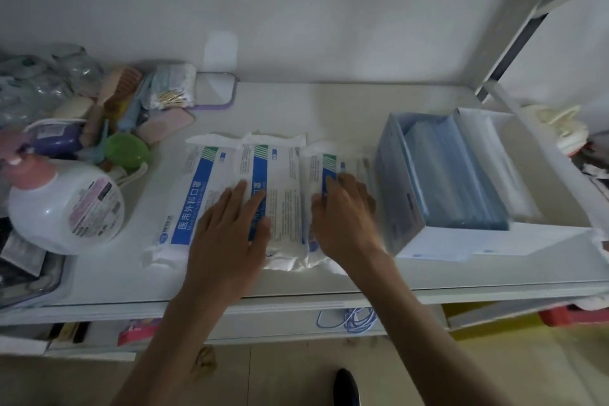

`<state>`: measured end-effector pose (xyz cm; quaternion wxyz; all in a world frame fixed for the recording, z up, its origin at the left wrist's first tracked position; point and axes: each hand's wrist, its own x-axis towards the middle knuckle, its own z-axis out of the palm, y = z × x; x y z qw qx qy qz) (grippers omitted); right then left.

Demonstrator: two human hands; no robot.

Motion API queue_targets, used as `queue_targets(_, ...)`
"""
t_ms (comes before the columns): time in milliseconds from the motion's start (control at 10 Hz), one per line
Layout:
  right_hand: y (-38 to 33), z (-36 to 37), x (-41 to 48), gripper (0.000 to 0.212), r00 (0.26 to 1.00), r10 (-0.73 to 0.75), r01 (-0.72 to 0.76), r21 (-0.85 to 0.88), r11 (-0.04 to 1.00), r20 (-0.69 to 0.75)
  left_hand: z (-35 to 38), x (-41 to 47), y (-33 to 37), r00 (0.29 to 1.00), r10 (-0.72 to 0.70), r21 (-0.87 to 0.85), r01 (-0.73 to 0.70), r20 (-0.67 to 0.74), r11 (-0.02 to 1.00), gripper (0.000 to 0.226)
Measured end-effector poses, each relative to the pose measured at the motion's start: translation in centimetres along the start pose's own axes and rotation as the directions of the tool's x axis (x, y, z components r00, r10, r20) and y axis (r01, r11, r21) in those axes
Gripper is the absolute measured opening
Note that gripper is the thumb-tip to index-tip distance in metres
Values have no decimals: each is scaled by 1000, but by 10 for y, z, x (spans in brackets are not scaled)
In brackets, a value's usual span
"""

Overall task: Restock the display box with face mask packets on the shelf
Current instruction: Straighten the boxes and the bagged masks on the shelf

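left hand [230,234] lies flat, fingers spread, on the middle packet [285,188]. right hand [342,217] covers the right packet [318,171], fingertips bent, grip unclear. left packet [189,201] lies alongside on the shelf [296,102]. the open display box [392,181] stands just right.

White plastic mask packets [194,194] carry a blue band and green stripes; the open cardboard display box [395,194] is pale blue outside.
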<state>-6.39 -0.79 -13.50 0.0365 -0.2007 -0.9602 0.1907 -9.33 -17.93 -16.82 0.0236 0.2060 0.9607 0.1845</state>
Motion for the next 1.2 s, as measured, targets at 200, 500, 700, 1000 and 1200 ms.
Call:
queue_targets(200, 1, -40, -34, 32, 941, -14, 129, 318, 939, -339, -7, -10, 33, 971, 56, -108, -84, -233, 991, 61)
queue_targets(500, 201, -139, -37, 27, 676, 678, -75, 888, 454, -290, 14, -13, 166, 936, 303, -823, -28, 177, 568, 112)
queue_targets(700, 231, -123, -12, 27, 884, 454, -125, 878, 463, -114, 46, -4, 188, 974, 208, -841, -41, 86, 540, 90)
queue_targets(1000, 231, -141, -11, 33, 890, 423, -117, 807, 578, -174, 49, -5, 202, 993, 109, -794, -30, 45, 607, 89)
queue_targets(1200, 212, -138, -21, 32, 837, 442, -117, 684, 720, -322, 39, -6, 193, 986, 148, -755, -42, 74, 654, 99)
